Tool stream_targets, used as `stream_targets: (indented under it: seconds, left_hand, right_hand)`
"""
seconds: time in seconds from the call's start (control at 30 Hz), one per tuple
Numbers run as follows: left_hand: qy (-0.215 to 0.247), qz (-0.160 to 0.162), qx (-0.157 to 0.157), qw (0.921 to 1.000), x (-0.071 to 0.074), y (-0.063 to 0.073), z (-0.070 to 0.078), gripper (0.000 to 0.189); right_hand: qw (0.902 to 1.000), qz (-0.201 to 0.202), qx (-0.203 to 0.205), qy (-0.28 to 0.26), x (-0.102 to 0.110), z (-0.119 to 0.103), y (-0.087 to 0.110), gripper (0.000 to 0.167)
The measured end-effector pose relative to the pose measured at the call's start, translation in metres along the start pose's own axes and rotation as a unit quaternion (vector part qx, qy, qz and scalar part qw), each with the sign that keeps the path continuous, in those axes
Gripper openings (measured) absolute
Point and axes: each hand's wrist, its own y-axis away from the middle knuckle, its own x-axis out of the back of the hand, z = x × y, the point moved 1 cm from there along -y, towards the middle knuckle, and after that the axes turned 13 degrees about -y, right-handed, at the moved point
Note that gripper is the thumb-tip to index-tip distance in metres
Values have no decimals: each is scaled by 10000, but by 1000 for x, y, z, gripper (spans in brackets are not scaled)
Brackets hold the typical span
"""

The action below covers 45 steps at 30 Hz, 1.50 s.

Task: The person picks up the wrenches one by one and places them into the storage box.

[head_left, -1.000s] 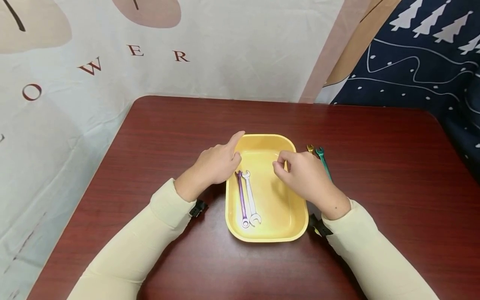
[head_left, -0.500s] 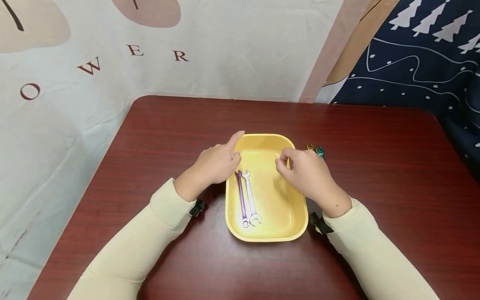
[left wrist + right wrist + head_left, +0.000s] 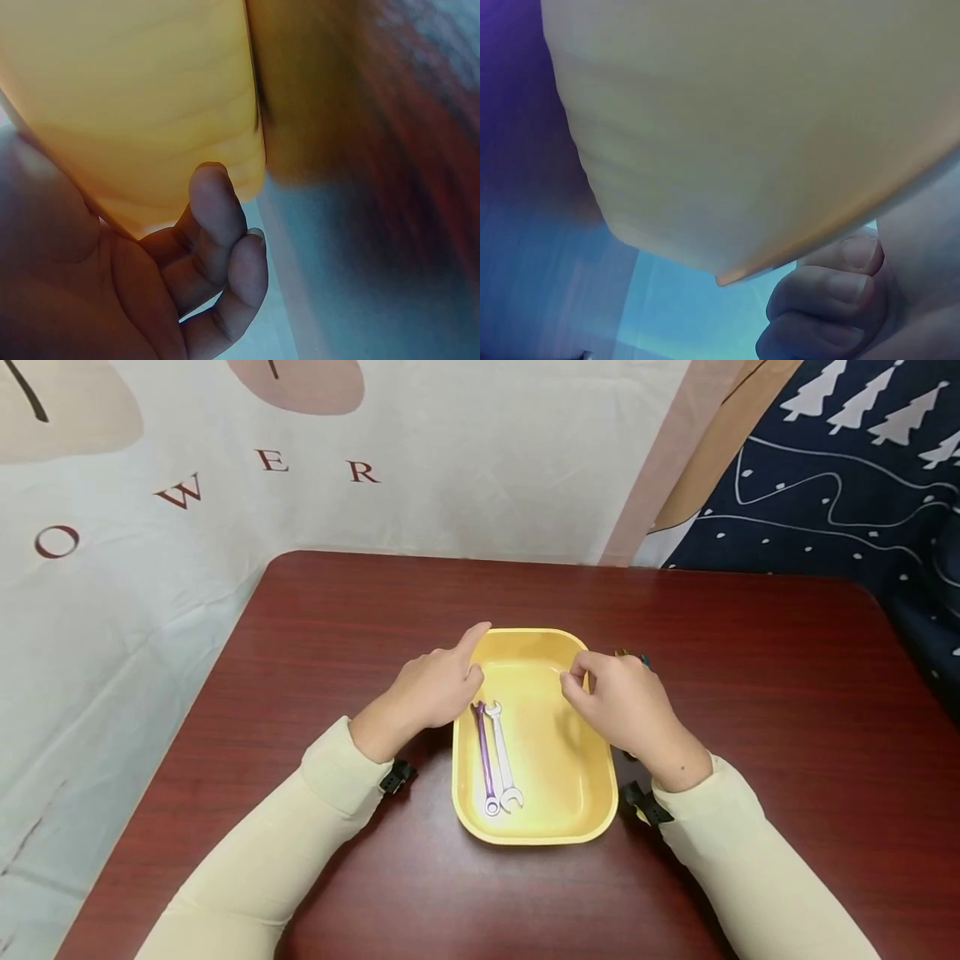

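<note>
A yellow tray [image 3: 534, 838] stands on the table, with a purple wrench [image 3: 485, 760] and a silver wrench [image 3: 502, 760] side by side along its left part. My left hand [image 3: 431, 687] grips the tray's left rim, thumb over the edge; the left wrist view shows bent fingers [image 3: 217, 202] by the outer wall. Over the right rim is my right hand [image 3: 626, 702], its fingers [image 3: 829, 292] curled, thumb and index tips close together with nothing visible between them. Just behind that hand peek the ends of a gold wrench [image 3: 621, 652] and a teal wrench [image 3: 645, 660], otherwise hidden.
The dark red wooden table [image 3: 360, 610] extends around the tray on every side. At its back hangs a pale printed cloth [image 3: 487, 460], and a navy cloth with white trees [image 3: 825, 485] hangs at the back right.
My right hand has shifted slightly right and back, from over the tray toward its right rim, covering more of the gold and teal wrenches. The left hand and tray have stayed put.
</note>
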Motion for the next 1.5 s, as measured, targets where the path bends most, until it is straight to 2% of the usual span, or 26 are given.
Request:
stream_targets:
  seconds: [0.63, 0.87, 1.0, 1.5]
  left_hand:
    - [-5, 18, 32, 10000, 1, 0, 2, 61]
    - [56, -58, -3, 10000, 0, 2, 1, 61]
    - [54, 17, -34, 10000, 2, 2, 0, 60]
    - [53, 23, -28, 10000, 3, 5, 2, 61]
  right_hand:
    - [9994, 151, -305, 26, 11, 11, -4, 19]
    - [9991, 23, -417, 16, 10, 14, -2, 19]
    - [9989, 89, -437, 112, 13, 16, -3, 19]
    - [9965, -69, -783, 272, 23, 39, 1, 25]
